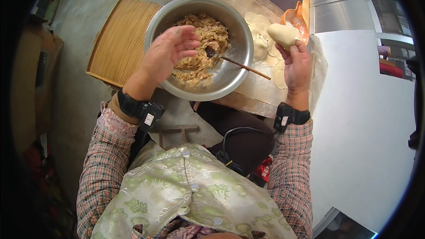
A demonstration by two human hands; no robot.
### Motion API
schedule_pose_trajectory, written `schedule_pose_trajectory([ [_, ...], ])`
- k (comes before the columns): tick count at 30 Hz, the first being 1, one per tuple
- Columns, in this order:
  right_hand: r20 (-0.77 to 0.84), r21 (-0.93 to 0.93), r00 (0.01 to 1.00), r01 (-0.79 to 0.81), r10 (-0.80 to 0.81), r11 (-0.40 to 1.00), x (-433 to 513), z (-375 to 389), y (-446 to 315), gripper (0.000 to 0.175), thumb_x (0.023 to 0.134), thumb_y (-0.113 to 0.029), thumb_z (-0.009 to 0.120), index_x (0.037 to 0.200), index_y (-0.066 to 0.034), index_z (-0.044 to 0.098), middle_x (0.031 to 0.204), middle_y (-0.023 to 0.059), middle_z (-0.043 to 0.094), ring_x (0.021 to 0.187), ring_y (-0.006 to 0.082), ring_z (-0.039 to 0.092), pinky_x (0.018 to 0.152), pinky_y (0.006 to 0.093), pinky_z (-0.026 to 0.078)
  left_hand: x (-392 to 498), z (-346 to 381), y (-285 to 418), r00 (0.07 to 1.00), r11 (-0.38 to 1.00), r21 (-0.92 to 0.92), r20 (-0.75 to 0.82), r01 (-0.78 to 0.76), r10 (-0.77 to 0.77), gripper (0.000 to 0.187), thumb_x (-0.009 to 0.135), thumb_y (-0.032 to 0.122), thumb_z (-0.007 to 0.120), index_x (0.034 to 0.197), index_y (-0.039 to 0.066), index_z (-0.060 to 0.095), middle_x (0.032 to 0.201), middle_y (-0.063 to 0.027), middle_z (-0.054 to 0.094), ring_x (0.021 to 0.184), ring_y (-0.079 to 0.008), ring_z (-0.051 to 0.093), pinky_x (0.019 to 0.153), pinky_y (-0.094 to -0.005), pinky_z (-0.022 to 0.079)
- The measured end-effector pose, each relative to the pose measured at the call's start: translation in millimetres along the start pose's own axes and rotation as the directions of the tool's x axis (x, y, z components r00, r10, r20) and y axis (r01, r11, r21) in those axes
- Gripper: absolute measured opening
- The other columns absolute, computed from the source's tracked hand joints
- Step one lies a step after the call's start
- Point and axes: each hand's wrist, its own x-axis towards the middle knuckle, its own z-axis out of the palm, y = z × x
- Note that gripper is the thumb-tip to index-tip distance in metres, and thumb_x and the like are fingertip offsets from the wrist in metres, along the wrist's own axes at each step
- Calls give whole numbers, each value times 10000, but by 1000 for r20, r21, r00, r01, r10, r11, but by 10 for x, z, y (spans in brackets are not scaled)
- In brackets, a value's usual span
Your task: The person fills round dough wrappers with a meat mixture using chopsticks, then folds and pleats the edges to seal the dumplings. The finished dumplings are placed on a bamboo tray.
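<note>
My right hand (297, 61) pinches a round dough wrapper (282, 35) by its lower edge, holding it up at the right of the board. Over the left part of a large steel bowl (244, 36) hovers my left hand (171, 46), palm turned inward, fingers apart and nothing in them. Minced filling (217, 35) lies in the bowl. A spoon with a thin wooden handle (249, 69) rests in it, its dark head in the filling and its handle over the rim. Several flat dough wrappers (260, 48) overlap on the floured wooden board (254, 88), partly behind my right hand.
A slatted tray of thin stalks (123, 39) lies left of the bowl. Behind my right hand sits an orange scoop (297, 18) with white flour in it. Clear plastic sheeting (318, 63) hangs at the board's right edge. A black cable (229, 159) crosses my knee.
</note>
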Motion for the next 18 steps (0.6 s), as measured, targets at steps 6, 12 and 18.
schedule_pose_trajectory([
  [6,578,-558,775,605,-257,568,-544,1199,170,142,880,-75,552,1011,-23,537,1131,122,597,1107,252,557,923,380,451,-68,119,-268,947,916,-243,38,318,-319,615,946,551,362,1269,30,413,1212,-111,546,1095,-225,569,917,-409,496],
  [12,-129,280,902,-365,411,888,-1139,982,489,223,897,-125,592,1076,-20,512,1032,119,589,928,212,606,762,305,512,-139,-50,-32,993,970,-217,-16,112,-118,534,969,438,384,1286,11,434,1252,-125,542,1165,-242,530,970,-416,447],
  [18,-362,647,718,-266,595,714,-832,372,881,226,889,-190,630,1044,-60,532,914,53,584,776,145,593,667,237,510,-136,-125,148,1000,970,-242,-25,-3,-3,487,942,322,475,1316,16,409,1298,-130,501,1202,-268,496,1007,-439,414],
])
